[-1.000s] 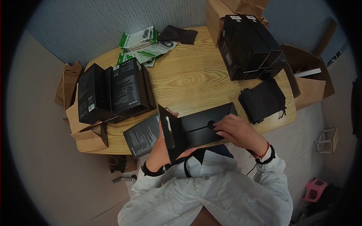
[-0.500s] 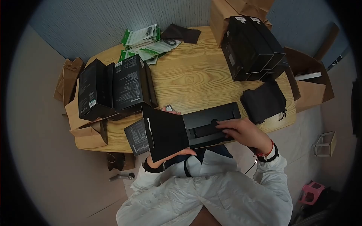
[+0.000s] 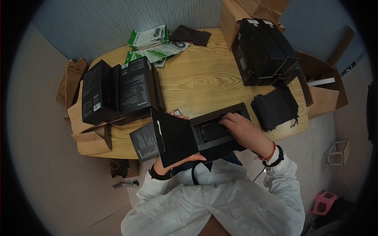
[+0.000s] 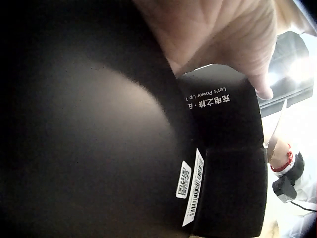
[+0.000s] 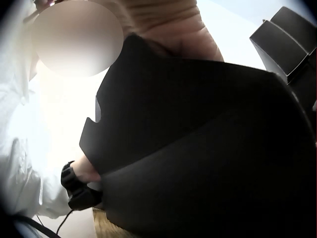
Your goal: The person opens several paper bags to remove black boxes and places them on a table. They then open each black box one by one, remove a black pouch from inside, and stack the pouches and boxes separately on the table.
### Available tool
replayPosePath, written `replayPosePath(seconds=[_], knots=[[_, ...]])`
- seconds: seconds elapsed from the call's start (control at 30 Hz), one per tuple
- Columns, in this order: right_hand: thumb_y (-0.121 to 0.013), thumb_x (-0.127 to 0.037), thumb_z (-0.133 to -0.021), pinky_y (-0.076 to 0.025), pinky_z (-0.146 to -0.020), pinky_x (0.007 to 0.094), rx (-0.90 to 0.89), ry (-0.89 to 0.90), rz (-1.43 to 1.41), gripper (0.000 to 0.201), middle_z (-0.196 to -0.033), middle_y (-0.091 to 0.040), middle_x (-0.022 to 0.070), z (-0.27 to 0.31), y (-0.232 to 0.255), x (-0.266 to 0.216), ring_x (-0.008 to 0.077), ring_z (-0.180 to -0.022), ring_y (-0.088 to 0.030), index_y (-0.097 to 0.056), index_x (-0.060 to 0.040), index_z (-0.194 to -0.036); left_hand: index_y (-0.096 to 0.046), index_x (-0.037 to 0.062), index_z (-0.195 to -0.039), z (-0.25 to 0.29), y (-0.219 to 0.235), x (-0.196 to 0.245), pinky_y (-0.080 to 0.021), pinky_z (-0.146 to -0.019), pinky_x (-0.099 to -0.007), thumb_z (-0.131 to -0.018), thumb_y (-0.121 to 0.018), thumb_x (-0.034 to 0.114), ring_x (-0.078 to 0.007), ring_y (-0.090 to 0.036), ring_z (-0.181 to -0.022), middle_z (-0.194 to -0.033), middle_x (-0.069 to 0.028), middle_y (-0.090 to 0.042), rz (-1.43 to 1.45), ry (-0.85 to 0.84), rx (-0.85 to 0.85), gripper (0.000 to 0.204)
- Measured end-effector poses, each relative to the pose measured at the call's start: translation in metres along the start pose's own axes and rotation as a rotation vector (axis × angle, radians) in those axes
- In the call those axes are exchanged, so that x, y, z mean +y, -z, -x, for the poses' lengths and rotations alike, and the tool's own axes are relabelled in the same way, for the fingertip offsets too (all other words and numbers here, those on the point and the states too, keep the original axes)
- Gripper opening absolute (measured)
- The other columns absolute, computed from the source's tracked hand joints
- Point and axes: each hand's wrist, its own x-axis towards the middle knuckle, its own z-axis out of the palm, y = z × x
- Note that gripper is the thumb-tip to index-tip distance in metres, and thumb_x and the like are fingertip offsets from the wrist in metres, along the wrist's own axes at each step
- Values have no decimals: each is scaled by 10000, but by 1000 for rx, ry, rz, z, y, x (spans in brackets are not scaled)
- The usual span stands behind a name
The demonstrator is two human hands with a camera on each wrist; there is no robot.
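Black box [image 3: 215, 151] lid up, and my left grip [image 4: 220, 37] clasps it; my right grip [image 3: 246, 131] reaches inside, holding what, I can't tell.

Muted light fills the head view with black corners; wrist views glare white.

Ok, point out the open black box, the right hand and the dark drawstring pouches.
Open black box [image 3: 176, 138]: head view, inside of its opened flap.
Right hand [image 3: 246, 131]: head view, back of the hand.
Dark drawstring pouches [image 3: 275, 108]: head view, upper face of the pile.
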Motion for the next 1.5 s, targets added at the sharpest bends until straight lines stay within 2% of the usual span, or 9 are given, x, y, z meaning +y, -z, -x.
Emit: replayPosePath(seconds=[0.3, 0.37, 0.63, 0.73, 0.83, 1.07, 1.23, 1.33, 1.5], knots=[[-684, -77, -718, -449, -774, 358, 63, 96, 269, 247, -894, -537, 89, -9, -5, 12, 279, -897, -544, -606, -26, -947, -98, -94, -1438, -2, -2, 7, -174, -1131, -472, -508, -860, 576, -292, -374, -1267, -1308, -174, -377, 338, 151, 101, 1376], [-685, -74, -719, -446, -757, 356, 85, 130, 268, 227, -870, -536, 88, -9, -2, 13, 279, -880, -544, -595, -28, -922, -62, -92, -1445, -6, 9, 12, -202, -1119, -460, -509, -867, 563, -290, -390, -1248, -1313, -173, -371, -43, 70, -45, 1398], [-588, -10, -870, -460, -762, 277, 161, -442, -701, 196, -1069, -591, 51, 7, 29, 15, 161, -951, -587, -448, -55, -999, -39, -108, -1439, -3, 6, 13, -193, -1117, -475, -546, -848, 567, -309, -399, -1231, -1303, -192, -384, 34, 63, 22, 1381], [-602, -6, -864, -489, -820, 271, 338, -308, -1431, 260, -1075, -596, 76, 3, 23, 24, 115, -983, -590, -478, -37, -1090, -86, -117, -1430, -3, 7, 5, -181, -1120, -488, -560, -830, 586, -319, -397, -1234, -1300, -200, -389, -59, 3, -11, 1343], [-617, -2, -846, -481, -879, 259, 373, -393, -1500, 483, -1128, -584, 103, 2, 26, 24, 135, -1014, -585, -430, -7, -1291, -175, -128, -1406, -1, -2, 2, -154, -1129, -502, -574, -809, 606, -328, -388, -1243, -1289, -207, -401, -12, 15, 13, 1278], [-637, -19, -832, -441, -944, 268, 310, -464, -1294, 624, -1193, -577, 116, 6, 42, 34, 167, -1073, -569, -367, 14, -1393, -225, -131, -1386, -3, 6, 2, -93, -1146, -518, -583, -820, 571, -333, -356, -1275, -1293, -210, -396, -203, -36, -118, 1221], [-686, -128, -819, -403, -925, 367, 180, -278, 80, 648, -1188, -537, 157, 12, 30, 34, 288, -1090, -522, -388, 5, -1379, -201, -129, -1396, 1, 0, -3, -106, -1145, -517, -576, -830, 559, -332, -352, -1282, -1306, -203, -388, -7, 32, -61, 1242], [-675, -145, -823, -391, -906, 375, 242, -154, 331, 634, -1187, -510, 166, 12, 28, 12, 313, -1084, -488, -391, 12, -1368, -219, -132, -1389, 2, -3, 0, -113, -1144, -516, -577, -828, 562, -334, -357, -1279, -1309, -205, -391, 73, 63, -7, 1230], [-632, -92, -822, -426, -862, 371, 226, -207, 111, 580, -1170, -544, 218, 15, 25, 27, 356, -1065, -529, -400, 23, -1341, -295, -146, -1354, -8, 12, 15, -102, -1147, -523, -594, -816, 567, -338, -371, -1270, -1291, -216, -413, -68, 72, -53, 1165]])
